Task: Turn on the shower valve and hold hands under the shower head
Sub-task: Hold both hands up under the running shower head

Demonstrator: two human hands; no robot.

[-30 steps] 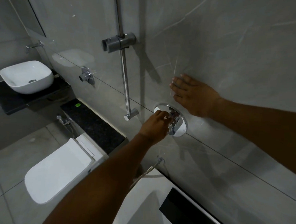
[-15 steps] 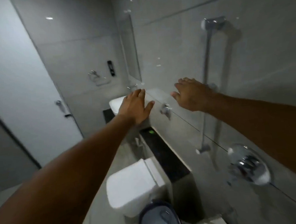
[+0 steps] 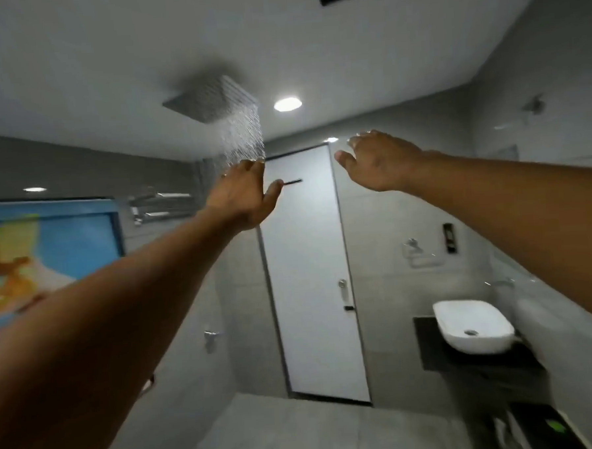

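A square metal shower head (image 3: 212, 98) hangs from the ceiling at upper centre, and water streams (image 3: 244, 141) fall from it. My left hand (image 3: 243, 196) is raised with fingers apart, its fingertips in the falling water. Raised to the right of the stream, my right hand (image 3: 380, 161) is open and holds nothing. The shower valve is out of view.
A white door (image 3: 311, 275) stands straight ahead. A white basin (image 3: 473, 325) sits on a dark counter (image 3: 431, 351) at the right. A towel rack (image 3: 160, 207) and a colourful picture (image 3: 45, 251) are on the left wall. A ceiling light (image 3: 287, 104) glows beside the shower head.
My left hand has left the valve and both hands have risen. The view has swung from the valve wall up to the ceiling shower head, where water now falls on my left fingers.
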